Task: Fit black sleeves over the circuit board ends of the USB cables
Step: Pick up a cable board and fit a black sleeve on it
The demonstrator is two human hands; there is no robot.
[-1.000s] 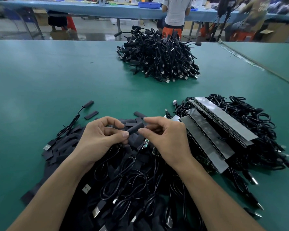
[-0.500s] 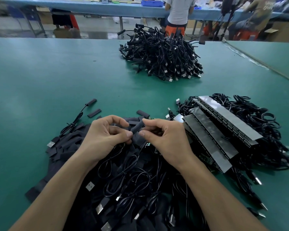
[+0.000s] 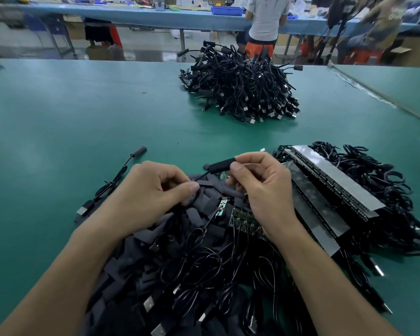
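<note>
My right hand (image 3: 260, 187) pinches a sleeved cable end (image 3: 222, 165), a black sleeve held above the near pile with its thin wire trailing down to the left. My left hand (image 3: 153, 190) rests on the heap of loose black sleeves (image 3: 204, 202), thumb and fingers curled on one of them. A bare green circuit board end (image 3: 221, 207) lies between my hands. Under my forearms spreads a tangle of USB cables (image 3: 204, 275) with silver plugs.
Strips of joined circuit boards (image 3: 335, 183) lie on coiled cables at the right. A large pile of cables (image 3: 240, 86) sits far across the green table (image 3: 58, 117). One sleeved cable (image 3: 121, 170) lies alone at the left. People work at a blue bench behind.
My right hand has lifted the sleeved cable end up and to the right, away from my left hand. My left hand has dropped onto the loose sleeves.
</note>
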